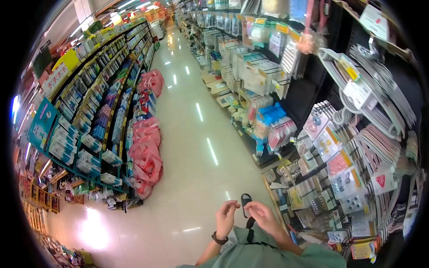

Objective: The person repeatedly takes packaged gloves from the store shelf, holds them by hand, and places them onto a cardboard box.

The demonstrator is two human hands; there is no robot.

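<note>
My left hand [225, 217], with a dark bracelet [219, 239] at the wrist, is raised at the lower middle. Its fingers are bent together in a loose pinch, and anything between them is too small to make out. Just to the right, my right hand [263, 216] has its fingers curled towards the left hand; the two hands are apart. What it holds, if anything, cannot be made out. A black strap [250, 222] shows below its fingertips, against the green clothing [268, 255]. Beyond the hands, a dark shoe [245, 202] is on the floor.
Packaged goods [343, 163] and hangers [380, 89] hang on the rack close at the right. Pink bags [146, 154] stand along the left shelves [111, 96], with a teal display [42, 123] at their near end. A shiny aisle floor [192, 147] runs between.
</note>
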